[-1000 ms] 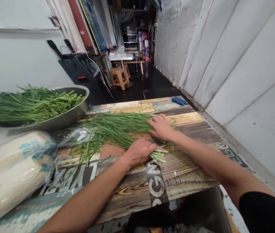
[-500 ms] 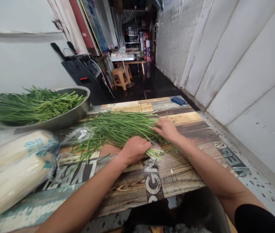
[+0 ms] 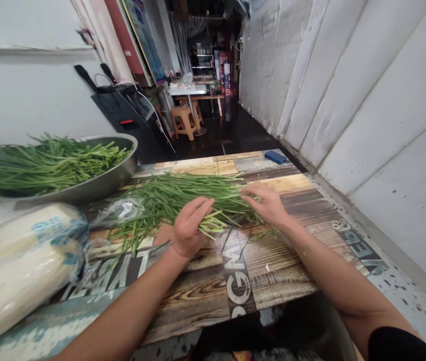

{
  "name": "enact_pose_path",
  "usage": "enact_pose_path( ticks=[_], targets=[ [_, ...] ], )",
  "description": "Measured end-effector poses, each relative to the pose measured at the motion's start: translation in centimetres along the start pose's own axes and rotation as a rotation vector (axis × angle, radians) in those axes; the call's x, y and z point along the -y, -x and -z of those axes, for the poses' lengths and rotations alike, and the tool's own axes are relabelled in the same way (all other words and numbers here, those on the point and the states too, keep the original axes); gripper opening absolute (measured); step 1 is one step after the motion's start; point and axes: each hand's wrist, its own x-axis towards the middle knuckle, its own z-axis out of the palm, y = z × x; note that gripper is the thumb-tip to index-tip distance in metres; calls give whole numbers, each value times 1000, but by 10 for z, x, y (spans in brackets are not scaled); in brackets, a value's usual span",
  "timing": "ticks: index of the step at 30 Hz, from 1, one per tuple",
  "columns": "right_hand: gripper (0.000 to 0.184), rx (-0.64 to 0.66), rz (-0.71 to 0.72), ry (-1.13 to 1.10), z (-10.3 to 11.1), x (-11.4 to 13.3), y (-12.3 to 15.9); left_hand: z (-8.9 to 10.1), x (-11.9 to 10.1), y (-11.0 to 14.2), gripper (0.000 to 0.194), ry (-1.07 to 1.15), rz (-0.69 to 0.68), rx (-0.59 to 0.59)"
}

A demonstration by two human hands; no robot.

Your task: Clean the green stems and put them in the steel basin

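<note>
A loose pile of long green garlic chives (image 3: 183, 188) lies across the middle of the wood-patterned table, with its pale stem ends towards the right. My left hand (image 3: 190, 225) is closed around a small bunch of chives (image 3: 213, 224), and the cut ends stick out past its fingers. At the right end of the pile, my right hand (image 3: 265, 200) has its thumb and forefinger pinched at the stem ends. Its other fingers are curled and partly hidden. Stray stalks lie on the table between and below the hands.
On the left stands a metal basin (image 3: 121, 168) heaped with more chives. In front of it lie plastic-wrapped white packages (image 3: 28, 271), and a crumpled clear bag (image 3: 123, 209) sits by the pile. A small blue box (image 3: 275, 157) is at the table's far right corner.
My left hand has shifted left and turned upward, carrying its small bunch with it. My right hand has stayed by the stem ends, moving only slightly.
</note>
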Motion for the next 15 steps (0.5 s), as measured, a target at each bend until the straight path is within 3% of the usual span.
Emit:
enact_pose_path(
  ticks=[3, 10, 15],
  targets=[
    [13, 43, 1, -128, 0, 5, 0, 2, 1, -2, 31, -10, 46, -2],
    [17, 19, -113, -163, -2, 6, 3, -1, 0, -4, 32, -69, -88, 47],
    [16, 131, -8, -151, 0, 13, 3, 0, -1, -5, 25, -13, -116, 65]
  ],
)
